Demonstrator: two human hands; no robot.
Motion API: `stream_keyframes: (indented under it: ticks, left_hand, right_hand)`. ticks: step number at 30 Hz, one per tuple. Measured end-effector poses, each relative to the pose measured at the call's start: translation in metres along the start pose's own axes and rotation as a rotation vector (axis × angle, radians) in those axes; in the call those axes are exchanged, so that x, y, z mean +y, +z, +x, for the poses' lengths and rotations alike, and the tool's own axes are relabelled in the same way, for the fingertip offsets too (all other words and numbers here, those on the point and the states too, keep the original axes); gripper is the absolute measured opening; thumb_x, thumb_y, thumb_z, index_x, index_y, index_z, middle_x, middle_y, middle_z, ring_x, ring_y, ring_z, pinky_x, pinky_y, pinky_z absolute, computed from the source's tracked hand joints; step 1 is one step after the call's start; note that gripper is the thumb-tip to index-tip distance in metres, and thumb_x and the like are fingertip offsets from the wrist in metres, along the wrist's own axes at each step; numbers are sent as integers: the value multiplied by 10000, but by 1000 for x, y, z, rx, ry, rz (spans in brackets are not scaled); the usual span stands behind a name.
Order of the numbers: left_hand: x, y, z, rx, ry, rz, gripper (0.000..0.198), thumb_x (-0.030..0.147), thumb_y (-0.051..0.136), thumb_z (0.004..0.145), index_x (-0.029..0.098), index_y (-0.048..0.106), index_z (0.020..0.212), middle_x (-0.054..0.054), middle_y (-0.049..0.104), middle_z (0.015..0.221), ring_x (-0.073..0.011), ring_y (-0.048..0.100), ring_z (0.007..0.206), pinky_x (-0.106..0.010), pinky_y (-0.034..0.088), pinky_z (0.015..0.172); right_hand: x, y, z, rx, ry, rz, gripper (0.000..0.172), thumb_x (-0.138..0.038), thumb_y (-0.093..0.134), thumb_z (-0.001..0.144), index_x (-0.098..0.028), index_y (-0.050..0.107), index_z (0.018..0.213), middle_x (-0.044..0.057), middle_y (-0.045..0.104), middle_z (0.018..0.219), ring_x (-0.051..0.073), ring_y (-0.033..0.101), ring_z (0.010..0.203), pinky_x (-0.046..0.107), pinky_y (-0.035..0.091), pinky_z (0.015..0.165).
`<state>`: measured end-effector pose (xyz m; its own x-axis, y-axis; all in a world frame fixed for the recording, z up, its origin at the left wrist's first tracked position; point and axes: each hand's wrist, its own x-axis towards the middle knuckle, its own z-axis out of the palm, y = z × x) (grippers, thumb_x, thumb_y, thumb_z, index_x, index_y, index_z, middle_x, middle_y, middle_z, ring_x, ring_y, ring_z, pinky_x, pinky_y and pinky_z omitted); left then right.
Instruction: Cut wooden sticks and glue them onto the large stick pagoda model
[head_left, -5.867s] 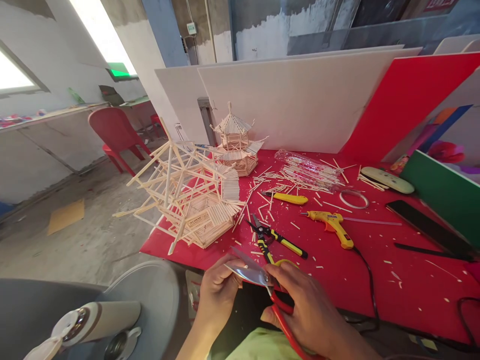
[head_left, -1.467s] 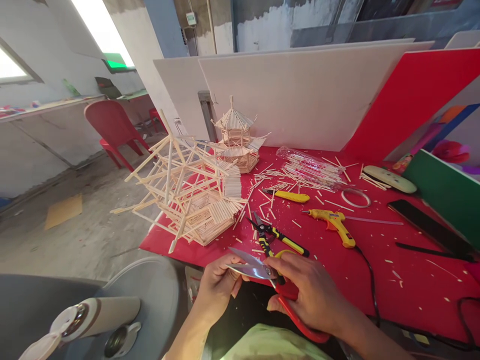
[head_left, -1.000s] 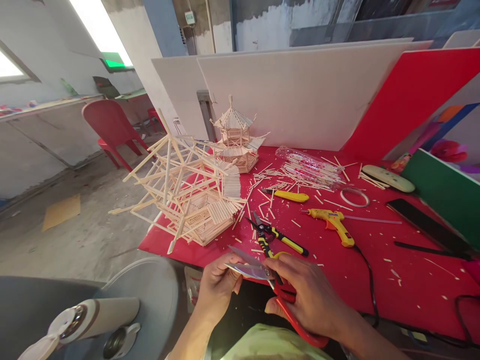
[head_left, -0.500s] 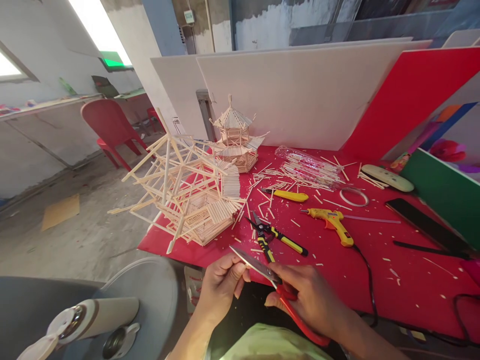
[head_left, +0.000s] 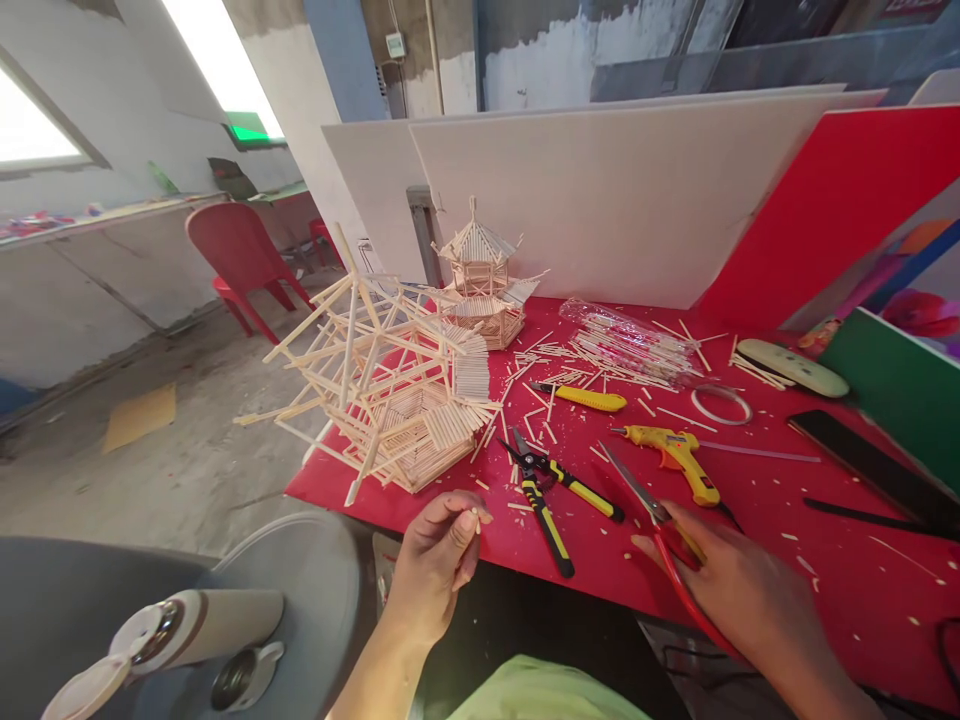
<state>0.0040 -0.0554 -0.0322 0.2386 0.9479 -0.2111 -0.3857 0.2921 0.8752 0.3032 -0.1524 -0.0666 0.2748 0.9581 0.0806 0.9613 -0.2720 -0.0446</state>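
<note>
My left hand [head_left: 437, 555] hovers at the near edge of the red table [head_left: 750, 520], its thumb and fingers pinching a tiny pale stick piece [head_left: 475, 517]. My right hand [head_left: 739, 585] rests on the table farther right, gripping the red handles of a pair of scissors [head_left: 660, 520] whose steel blades point up-left, closed. Black and yellow cutting pliers [head_left: 551, 495] lie between the two hands. A large wooden stick pavilion model [head_left: 397, 390] stands at the table's left corner, just beyond my left hand.
A smaller stick pavilion [head_left: 480, 275], a bag of sticks [head_left: 630, 345], a yellow utility knife [head_left: 581, 397], a yellow glue gun [head_left: 675, 455], a tape ring [head_left: 721, 405] and a phone [head_left: 870, 465] lie on the table. White and red boards stand behind. A grey stool with a bottle [head_left: 172, 635] is lower left.
My right hand has carried the scissors away to the right onto the table. My left hand now holds only a small stick piece, away from the blades.
</note>
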Motion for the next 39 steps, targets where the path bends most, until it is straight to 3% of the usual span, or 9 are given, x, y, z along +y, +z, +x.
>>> stream_keyframes:
  ticks: [7, 14, 18, 21, 23, 28, 31, 35, 39]
  left_hand:
    - [-2, 3, 1, 50, -70, -58, 286, 309, 862, 659, 167, 688, 835, -5, 643, 735, -39, 439, 435, -124, 291, 309]
    - [-1, -1, -2, 86, -11, 49, 281, 346, 842, 689, 173, 689, 849, 60, 504, 481, -55, 401, 393, -135, 291, 333]
    - [0, -3, -2, 86, 112, 191, 200, 338, 792, 749, 190, 720, 864, 40, 525, 552, -65, 430, 426, -160, 324, 368]
    - [6, -1, -3, 78, 262, 382, 113, 313, 749, 789, 209, 758, 831, -19, 615, 727, -92, 508, 487, -201, 398, 414]
    - [13, 0, -5, 74, 402, 520, 81, 278, 722, 810, 224, 783, 810, -56, 654, 813, -131, 575, 566, -237, 462, 491]
    - [23, -7, -10, 172, 618, 629, 107, 201, 710, 815, 248, 805, 825, -84, 707, 879, -199, 659, 761, -278, 526, 660]
    - [19, -9, -8, 309, 474, 334, 189, 264, 775, 766, 230, 772, 951, -67, 707, 905, -165, 640, 680, -257, 524, 570]
    - [17, -5, 4, 332, 120, -189, 324, 418, 794, 732, 157, 696, 896, 22, 599, 612, -79, 491, 462, -172, 374, 383]
    - [26, -1, 24, 325, 22, -390, 356, 454, 795, 715, 154, 603, 734, 65, 528, 544, -37, 413, 404, -136, 255, 345]
  right_hand:
    - [24, 20, -14, -62, -92, 15, 499, -412, 486, 885, -225, 606, 1333, 84, 748, 1077, 299, 716, 931, 378, 590, 634]
    - [19, -2, -13, -64, -122, -38, 361, -413, 497, 891, -305, 709, 1162, 52, 755, 884, 265, 702, 598, 358, 514, 465]
    - [-38, -41, 6, 203, -242, 372, 287, -378, 473, 962, -267, 736, 995, 75, 744, 929, 218, 714, 725, 309, 553, 614]
    - [-100, -65, 24, 191, -445, 823, 208, -326, 558, 954, -253, 690, 1096, 52, 727, 879, 165, 687, 733, 254, 555, 658]
    - [-135, -72, 34, 179, -539, 891, 282, -317, 614, 925, -235, 650, 1192, 51, 728, 893, 164, 683, 760, 253, 555, 673]
    - [-174, -71, 48, 234, -643, 926, 128, -171, 562, 935, -222, 674, 903, 10, 704, 762, 132, 656, 687, 232, 522, 646]
    - [-184, -68, 55, 446, -721, 891, 121, -108, 591, 897, -213, 636, 935, 15, 700, 755, 137, 645, 678, 253, 516, 642]
    - [-201, -61, 64, 754, -728, 731, 240, -69, 645, 850, -223, 621, 1033, 15, 703, 739, 145, 621, 632, 280, 507, 610]
    - [-217, -48, 74, 767, -771, 619, 283, -80, 664, 846, -217, 624, 1090, 14, 719, 761, 156, 637, 666, 299, 516, 650]
